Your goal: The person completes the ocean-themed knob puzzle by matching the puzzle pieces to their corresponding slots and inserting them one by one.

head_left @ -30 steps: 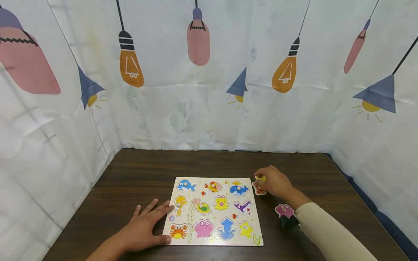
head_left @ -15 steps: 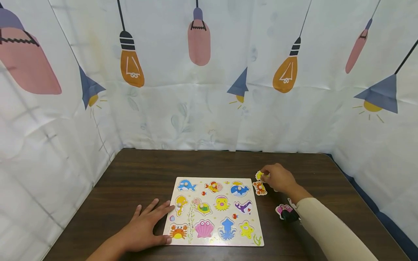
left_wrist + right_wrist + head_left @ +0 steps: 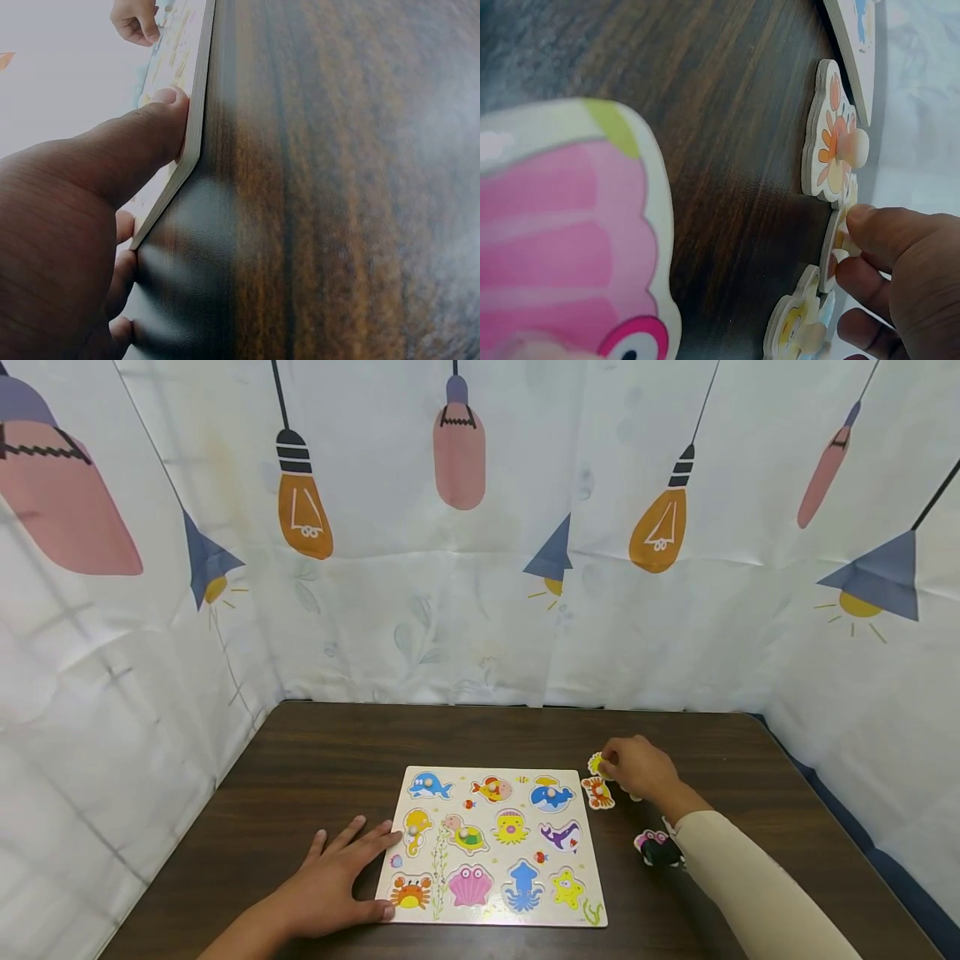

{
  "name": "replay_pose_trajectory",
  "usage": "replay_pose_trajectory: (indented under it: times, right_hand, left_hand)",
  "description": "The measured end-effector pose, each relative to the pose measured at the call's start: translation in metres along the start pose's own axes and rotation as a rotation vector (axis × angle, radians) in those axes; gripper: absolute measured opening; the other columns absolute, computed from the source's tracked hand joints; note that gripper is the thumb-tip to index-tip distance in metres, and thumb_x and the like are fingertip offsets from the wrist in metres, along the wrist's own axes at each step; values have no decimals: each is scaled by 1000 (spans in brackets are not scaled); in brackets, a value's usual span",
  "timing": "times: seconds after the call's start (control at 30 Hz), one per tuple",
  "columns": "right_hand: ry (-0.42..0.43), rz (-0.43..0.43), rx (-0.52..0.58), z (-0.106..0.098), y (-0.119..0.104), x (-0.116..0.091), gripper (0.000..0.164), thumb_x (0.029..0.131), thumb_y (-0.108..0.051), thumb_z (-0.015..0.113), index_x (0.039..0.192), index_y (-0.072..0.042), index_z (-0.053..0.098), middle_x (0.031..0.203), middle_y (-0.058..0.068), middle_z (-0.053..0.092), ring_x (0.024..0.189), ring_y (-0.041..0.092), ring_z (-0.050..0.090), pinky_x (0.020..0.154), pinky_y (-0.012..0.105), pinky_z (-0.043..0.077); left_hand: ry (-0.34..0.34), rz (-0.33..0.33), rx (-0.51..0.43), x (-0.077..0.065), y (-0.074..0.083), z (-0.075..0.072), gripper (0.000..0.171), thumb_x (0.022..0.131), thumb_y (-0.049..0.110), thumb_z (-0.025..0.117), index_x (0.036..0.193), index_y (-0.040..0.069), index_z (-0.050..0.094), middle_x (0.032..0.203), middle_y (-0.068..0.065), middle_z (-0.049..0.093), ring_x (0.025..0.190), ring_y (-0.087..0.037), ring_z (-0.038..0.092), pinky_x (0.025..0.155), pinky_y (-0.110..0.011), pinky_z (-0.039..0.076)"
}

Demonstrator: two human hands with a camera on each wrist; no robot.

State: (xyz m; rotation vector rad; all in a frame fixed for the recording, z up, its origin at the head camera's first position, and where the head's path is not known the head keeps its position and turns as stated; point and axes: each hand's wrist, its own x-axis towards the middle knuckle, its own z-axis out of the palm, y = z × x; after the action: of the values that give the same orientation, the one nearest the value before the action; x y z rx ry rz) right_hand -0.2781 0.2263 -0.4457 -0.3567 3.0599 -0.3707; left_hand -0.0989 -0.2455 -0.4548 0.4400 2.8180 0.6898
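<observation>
A wooden sea-animal puzzle board (image 3: 517, 860) lies flat on the table, knobs showing on several of its pictures. My left hand (image 3: 337, 877) rests with fingers spread along the board's left edge, its thumb (image 3: 161, 112) over the near corner. Beyond the board's far right corner, my right hand (image 3: 641, 768) pinches at a yellow puzzle piece (image 3: 596, 765), which the fingers partly cover. In the right wrist view, thumb and index finger close around the knob of this piece (image 3: 847, 217). Right beside it lies a crab piece (image 3: 597, 793) with a round knob.
A pink shell piece (image 3: 562, 232) lies under the right forearm, partly hidden by the black wrist camera (image 3: 663, 853). Another yellow piece (image 3: 789, 322) lies near the right fingers, with a blue one behind it. A white printed curtain (image 3: 480, 627) surrounds the dark table (image 3: 360, 735).
My right hand has shifted right and away from the crab piece, which now shows fully. The yellow piece shows beside the fingertips. My left hand and the board stay put.
</observation>
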Motion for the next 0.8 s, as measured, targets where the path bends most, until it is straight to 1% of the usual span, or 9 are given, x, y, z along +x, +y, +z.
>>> replay_pose_trajectory:
  times: [0.2, 0.4, 0.63, 0.8]
  right_hand:
    - [3, -1, 11, 1, 0, 1, 23, 96, -29, 74, 110, -10, 73, 90, -1, 65, 87, 21, 58, 70, 46, 55]
    - [51, -25, 17, 2, 0, 1, 19, 95, -25, 75, 107, -11, 74, 92, 0, 64, 91, 23, 57, 72, 46, 56]
    - [106, -81, 42, 0, -9, -1, 11, 93, -20, 78, 102, -15, 78, 90, -2, 65, 96, 24, 56, 72, 47, 55]
    - [127, -132, 62, -2, -15, -5, 9, 92, -17, 79, 101, -18, 81, 99, -2, 71, 104, 25, 58, 77, 49, 56]
  left_hand:
    - [-4, -11, 2, 1, -1, 1, 93, 74, 71, 78, 153, 33, 48, 162, 3, 39, 153, -41, 18, 110, -79, 0]
    - [2, -1, 4, 0, -1, 1, 93, 74, 71, 77, 153, 33, 48, 161, 2, 40, 153, -42, 19, 109, -79, 2]
    - [5, 4, 14, 0, -1, 0, 93, 74, 72, 76, 154, 33, 47, 162, 3, 39, 153, -41, 19, 109, -79, 1]
    - [-2, -4, 17, 1, 0, 0, 93, 74, 72, 76, 154, 33, 47, 162, 3, 39, 153, -41, 19, 110, -79, 1]
